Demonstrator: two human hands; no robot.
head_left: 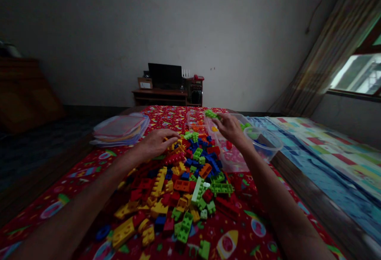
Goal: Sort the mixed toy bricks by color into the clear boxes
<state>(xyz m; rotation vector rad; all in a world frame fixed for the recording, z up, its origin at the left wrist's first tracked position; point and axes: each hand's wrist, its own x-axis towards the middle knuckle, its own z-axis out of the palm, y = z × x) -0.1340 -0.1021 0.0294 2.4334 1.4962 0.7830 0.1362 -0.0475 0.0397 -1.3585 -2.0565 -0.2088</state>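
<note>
A heap of plastic building bricks [184,174] in red, yellow, green, blue and orange lies on a red patterned cloth. At the heap's far left side, my left hand [157,142] reaches over yellow bricks [177,148], with its fingers stretched out and a little apart; I see no brick held in it. My right hand [229,126] is closed on a light green toy brick [211,114], above a clear plastic box [230,162] to the right of the heap. Inside the box are a few bricks, among them a red one [229,145].
A round clear tub [275,144] with blue and green pieces stands right of the box. Stacked clear lids [119,130] lie at the left table edge. Beyond the table is a desk with a monitor [165,74]. A quilted bed [321,141] is on the right.
</note>
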